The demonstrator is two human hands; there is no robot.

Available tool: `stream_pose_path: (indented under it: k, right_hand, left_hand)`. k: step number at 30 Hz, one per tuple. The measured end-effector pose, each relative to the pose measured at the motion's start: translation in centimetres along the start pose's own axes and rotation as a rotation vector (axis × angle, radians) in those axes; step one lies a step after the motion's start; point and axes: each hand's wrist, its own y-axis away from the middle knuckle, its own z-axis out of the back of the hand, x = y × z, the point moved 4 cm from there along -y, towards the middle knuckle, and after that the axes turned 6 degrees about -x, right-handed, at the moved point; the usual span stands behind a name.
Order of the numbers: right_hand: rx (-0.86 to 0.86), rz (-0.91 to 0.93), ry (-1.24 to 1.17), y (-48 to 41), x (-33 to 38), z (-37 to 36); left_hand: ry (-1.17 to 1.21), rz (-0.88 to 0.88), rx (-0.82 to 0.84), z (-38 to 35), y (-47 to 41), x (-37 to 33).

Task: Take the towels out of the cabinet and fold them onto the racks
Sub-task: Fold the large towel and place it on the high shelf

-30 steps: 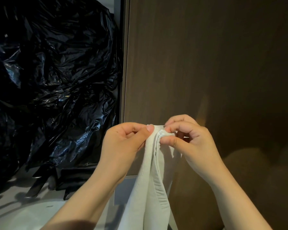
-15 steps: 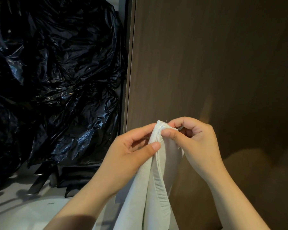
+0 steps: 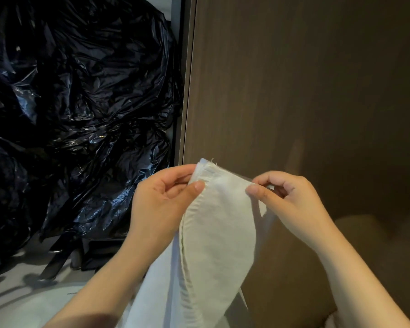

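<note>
A white towel (image 3: 213, 233) hangs down in front of me, held by its top edge. My left hand (image 3: 161, 204) pinches the towel's upper left corner between thumb and fingers. My right hand (image 3: 291, 200) pinches the top edge further right, so a short stretch of hem is spread between the two hands. The towel's lower part drops out of the bottom of the frame. Behind the hands stands a brown wooden cabinet door (image 3: 294, 91).
Large black plastic bags (image 3: 76, 114) fill the left side beside the door's edge. Below them lies a pale floor (image 3: 21, 304) with dark strap-like pieces on it. A beige shape (image 3: 376, 245) sits dimly at the lower right.
My hands have drawn apart: the right hand slid right along the towel's top edge, spreading the bunched hem. The view has shifted slightly.
</note>
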Motion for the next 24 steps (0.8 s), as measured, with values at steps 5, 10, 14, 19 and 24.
stream_pose_path:
  k: [5, 10, 14, 19, 24]
  right_hand:
    - [0.12, 0.021, 0.145, 0.3, -1.4, 1.1]
    - [0.258, 0.009, 0.204, 0.5, -2.3, 0.3]
    - [0.189, 0.128, 0.191, 0.3, -0.7, 0.6]
    - [-0.105, 0.392, 0.395, -0.7, 2.4, 1.8]
    - [-0.246, 0.406, 0.259, -1.1, 3.2, 1.8]
  left_hand:
    - [-0.038, -0.017, -0.03, 1.0, -0.7, 0.0]
    - [-0.094, -0.046, -0.074, 2.3, -1.5, -0.1]
    - [-0.183, -0.092, -0.121, 3.7, -2.5, -0.6]
    - [-0.296, -0.155, -0.173, 4.4, -3.3, -1.0]
    - [-0.317, -0.149, -0.171, 4.1, -3.0, -0.2]
